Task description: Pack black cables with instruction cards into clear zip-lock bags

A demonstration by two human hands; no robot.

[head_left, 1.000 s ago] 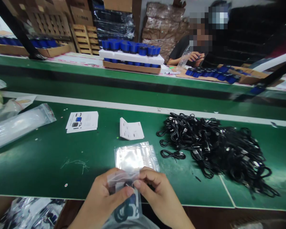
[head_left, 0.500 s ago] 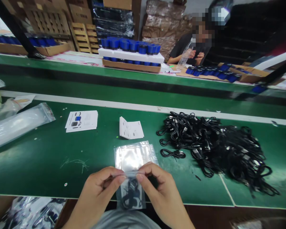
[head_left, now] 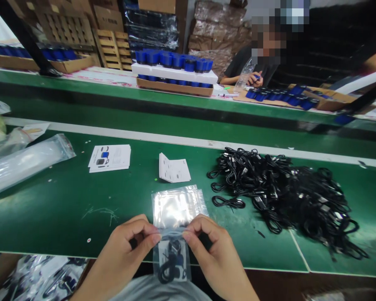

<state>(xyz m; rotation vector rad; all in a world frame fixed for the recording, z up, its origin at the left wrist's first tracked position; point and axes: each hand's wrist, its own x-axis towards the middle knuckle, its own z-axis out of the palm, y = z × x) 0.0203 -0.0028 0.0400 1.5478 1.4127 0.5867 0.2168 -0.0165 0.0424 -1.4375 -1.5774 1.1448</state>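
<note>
Fingertips (head_left: 156, 238) pinching the top edge of a clear bag (head_left: 172, 264), tips nearly meeting at the middle. Left hand (head_left: 128, 246) and right hand (head_left: 212, 251) curled inward, forearms cut off below. Black cable (head_left: 167, 269) coiled inside, its details hard to make out.

From here, a hand could pass left of the left hand (head_left: 125, 246) over the green belt (head_left: 59, 209), as far as the bagged plastic sheeting (head_left: 28, 164). Right of the right hand (head_left: 213, 251), a narrower green strip runs up to the heap of black cables (head_left: 278, 196). Above the small clear bag (head_left: 172, 259), the stack of zip bags (head_left: 177, 207) blocks the way, and the folded card (head_left: 174, 168) seems to lie just beyond it.
</note>
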